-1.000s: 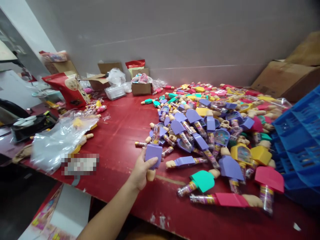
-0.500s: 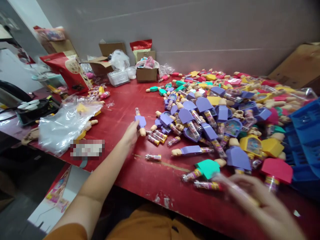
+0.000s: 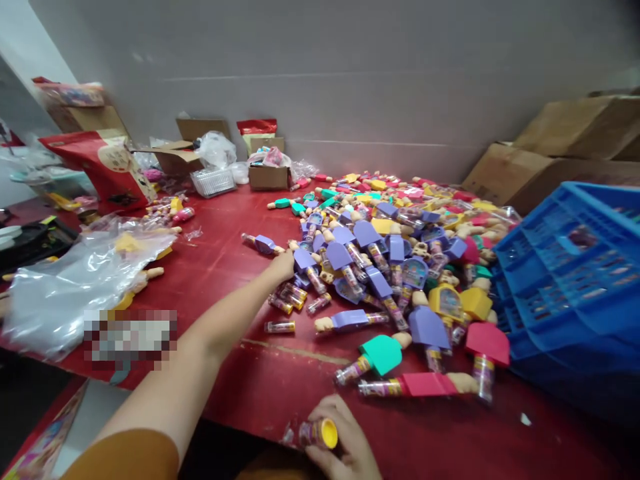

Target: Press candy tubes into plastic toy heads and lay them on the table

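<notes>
My left hand [image 3: 283, 267] reaches forward to the left edge of the toy pile. Its fingertips are at a purple toy [image 3: 303, 259] with a tan knob; they are mostly hidden, so I cannot tell whether they grip it. Just left of that hand lies another purple toy [image 3: 263, 245] with a clear tube at its end. Low at the table's front edge, my right hand [image 3: 345, 437] is closed around a clear tube with a printed label and a yellow cap [image 3: 329, 433]. Several loose labelled tubes [image 3: 280, 327] lie between the hands, near a green toy [image 3: 383, 353] and a red toy [image 3: 430, 384].
A large heap of coloured toys [image 3: 395, 230] covers the right of the red table [image 3: 220, 233]. To its right stands a blue plastic crate [image 3: 565, 267], with cardboard boxes [image 3: 535, 167] behind. Clear plastic bags [image 3: 55, 287] and a red pouch [image 3: 105, 170] are at left.
My left hand has let go of a purple toy on the table and moved right to the pile. My right hand has come left and toward me with a tube. The view has turned right.
</notes>
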`<state>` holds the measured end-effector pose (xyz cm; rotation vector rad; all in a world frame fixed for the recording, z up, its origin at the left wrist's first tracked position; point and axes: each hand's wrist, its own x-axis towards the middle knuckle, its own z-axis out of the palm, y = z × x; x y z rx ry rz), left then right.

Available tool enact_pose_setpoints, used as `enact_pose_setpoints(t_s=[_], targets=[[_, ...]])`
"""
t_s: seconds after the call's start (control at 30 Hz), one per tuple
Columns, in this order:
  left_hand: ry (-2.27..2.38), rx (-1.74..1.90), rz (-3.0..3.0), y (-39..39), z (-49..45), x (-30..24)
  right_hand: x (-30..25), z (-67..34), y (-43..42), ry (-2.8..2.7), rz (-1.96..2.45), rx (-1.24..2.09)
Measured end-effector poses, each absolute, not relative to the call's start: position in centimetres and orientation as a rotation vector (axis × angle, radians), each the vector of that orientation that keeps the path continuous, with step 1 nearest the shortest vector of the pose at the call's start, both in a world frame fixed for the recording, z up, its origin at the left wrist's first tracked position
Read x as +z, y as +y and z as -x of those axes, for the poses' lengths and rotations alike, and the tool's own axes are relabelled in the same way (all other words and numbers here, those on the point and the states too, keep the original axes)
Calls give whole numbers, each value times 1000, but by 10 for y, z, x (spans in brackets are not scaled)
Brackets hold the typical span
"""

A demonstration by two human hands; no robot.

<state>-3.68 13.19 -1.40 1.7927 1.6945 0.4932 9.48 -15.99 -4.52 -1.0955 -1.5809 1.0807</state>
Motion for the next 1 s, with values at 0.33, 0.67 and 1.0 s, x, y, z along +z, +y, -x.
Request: enact_pose_setpoints(t_s=[0.33,0.67,1.0], targets=[[1511,811,-1294,68,92,25,-56,-101,-165,-1162,1120,1449],[898,320,-864,-85,95,11,-10,-139,-136,-1762,1144,1071],[718,-182,-1129,-109,79,19,30,-150,-151,-2576,863,540]])
